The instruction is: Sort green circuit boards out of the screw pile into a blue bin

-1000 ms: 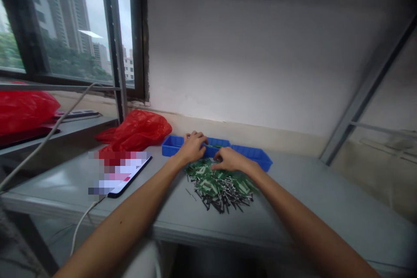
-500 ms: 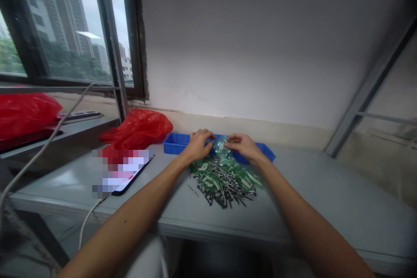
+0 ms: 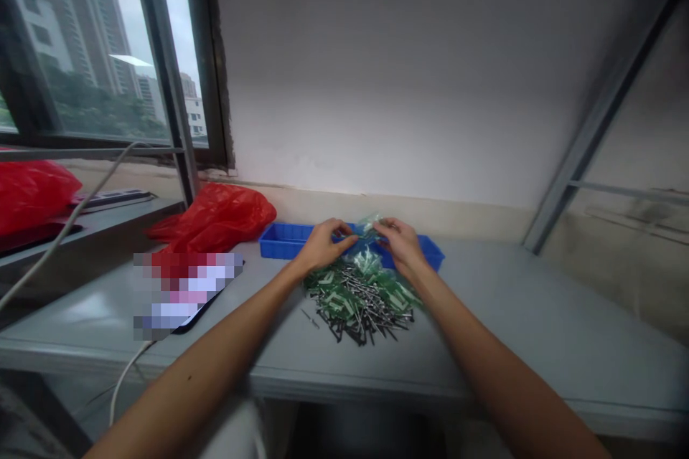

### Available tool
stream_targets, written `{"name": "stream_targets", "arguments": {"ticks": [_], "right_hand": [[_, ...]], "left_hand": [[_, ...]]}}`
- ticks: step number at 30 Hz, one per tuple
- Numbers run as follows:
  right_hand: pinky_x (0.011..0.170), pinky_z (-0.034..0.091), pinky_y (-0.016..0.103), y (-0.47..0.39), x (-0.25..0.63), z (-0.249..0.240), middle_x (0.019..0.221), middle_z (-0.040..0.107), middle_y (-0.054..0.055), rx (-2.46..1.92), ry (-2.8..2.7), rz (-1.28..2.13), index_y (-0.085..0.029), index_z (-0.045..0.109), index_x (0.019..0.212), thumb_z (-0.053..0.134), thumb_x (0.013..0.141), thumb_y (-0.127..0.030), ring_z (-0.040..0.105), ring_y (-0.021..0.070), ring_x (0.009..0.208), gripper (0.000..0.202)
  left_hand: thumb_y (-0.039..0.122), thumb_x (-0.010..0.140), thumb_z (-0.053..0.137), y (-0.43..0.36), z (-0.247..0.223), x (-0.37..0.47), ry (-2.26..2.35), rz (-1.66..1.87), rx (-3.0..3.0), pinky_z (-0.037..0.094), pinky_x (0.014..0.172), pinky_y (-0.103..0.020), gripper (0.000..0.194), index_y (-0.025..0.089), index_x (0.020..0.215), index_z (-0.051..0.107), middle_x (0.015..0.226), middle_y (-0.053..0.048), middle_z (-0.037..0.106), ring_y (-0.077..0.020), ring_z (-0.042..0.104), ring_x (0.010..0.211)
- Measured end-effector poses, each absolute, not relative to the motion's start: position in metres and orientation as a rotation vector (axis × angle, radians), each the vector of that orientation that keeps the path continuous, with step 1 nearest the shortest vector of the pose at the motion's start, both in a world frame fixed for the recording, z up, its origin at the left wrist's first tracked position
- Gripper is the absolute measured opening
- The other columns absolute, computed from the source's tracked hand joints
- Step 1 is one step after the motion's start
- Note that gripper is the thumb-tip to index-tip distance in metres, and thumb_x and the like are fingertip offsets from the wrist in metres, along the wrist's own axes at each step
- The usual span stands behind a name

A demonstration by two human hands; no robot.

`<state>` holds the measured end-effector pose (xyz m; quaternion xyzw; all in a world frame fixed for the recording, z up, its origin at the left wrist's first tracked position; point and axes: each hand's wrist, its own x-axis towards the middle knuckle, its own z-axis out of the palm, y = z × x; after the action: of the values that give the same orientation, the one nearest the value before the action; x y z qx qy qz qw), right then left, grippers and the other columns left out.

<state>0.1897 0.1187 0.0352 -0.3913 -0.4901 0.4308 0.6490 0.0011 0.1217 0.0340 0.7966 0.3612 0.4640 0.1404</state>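
A small clear plastic bag with green print (image 3: 368,226) is held up between my two hands, above the blue trays. My right hand (image 3: 401,242) pinches its right side. On the other side my left hand (image 3: 326,244) has thumb and fingers closed at the bag's left edge, the grip partly hidden. Beneath my hands lies a heap of metal screws or pins with dark ends (image 3: 371,315). Several green-printed clear bags (image 3: 340,303) are mixed in and lie on top. One loose metal piece (image 3: 311,318) lies left of the heap.
Two blue plastic trays (image 3: 280,249) stand behind my hands on the grey table (image 3: 500,315). A red plastic bag (image 3: 226,211) and a phone (image 3: 202,301) with a cable lie to the left. Metal frame posts (image 3: 560,172) rise at both sides.
Both hands have lifted the small bag a little, up off the heap and over the trays. The whole view has shifted slightly, so things appear farther left.
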Motion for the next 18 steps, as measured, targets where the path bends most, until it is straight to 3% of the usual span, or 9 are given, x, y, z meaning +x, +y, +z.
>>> {"name": "stream_targets", "arguments": {"ticks": [3, 12, 18], "right_hand": [[0.057, 0.042, 0.023, 0.116, 0.184, 0.035, 0.077, 0.062, -0.001, -0.88, -1.151, 0.981, -0.02, 0.062, 0.08, 0.08, 0.056, -0.041, 0.055, 0.0124, 0.066, 0.036], [0.055, 0.043, 0.023, 0.111, 0.18, 0.033, 0.076, 0.065, 0.001, -0.909, -1.275, 1.05, -0.019, 0.068, 0.077, 0.077, 0.06, -0.045, 0.057, 0.0138, 0.068, 0.032], [0.043, 0.032, 0.022, 0.111, 0.187, 0.034, 0.058, 0.061, -0.001, -0.951, -1.281, 1.071, -0.019, 0.068, 0.077, 0.074, 0.067, -0.037, 0.051, 0.0105, 0.049, 0.022]], "left_hand": [[0.036, 0.083, 0.063, 0.12, 0.036, 0.004, 0.998, 1.342, 2.276, 0.049, 0.074, -0.034, 0.018, 0.019, 0.088, 0.067, 0.09, -0.007, 0.069, -0.0188, 0.061, 0.08], [0.036, 0.082, 0.059, 0.13, 0.038, 0.0, 0.933, 1.494, 1.936, 0.045, 0.064, -0.026, 0.02, 0.017, 0.076, 0.059, 0.066, 0.0, 0.06, -0.0134, 0.054, 0.064], [0.036, 0.082, 0.06, 0.132, 0.034, -0.001, 0.958, 1.539, 2.011, 0.047, 0.062, -0.025, 0.019, 0.018, 0.083, 0.063, 0.079, -0.002, 0.064, -0.0138, 0.056, 0.068]]}}
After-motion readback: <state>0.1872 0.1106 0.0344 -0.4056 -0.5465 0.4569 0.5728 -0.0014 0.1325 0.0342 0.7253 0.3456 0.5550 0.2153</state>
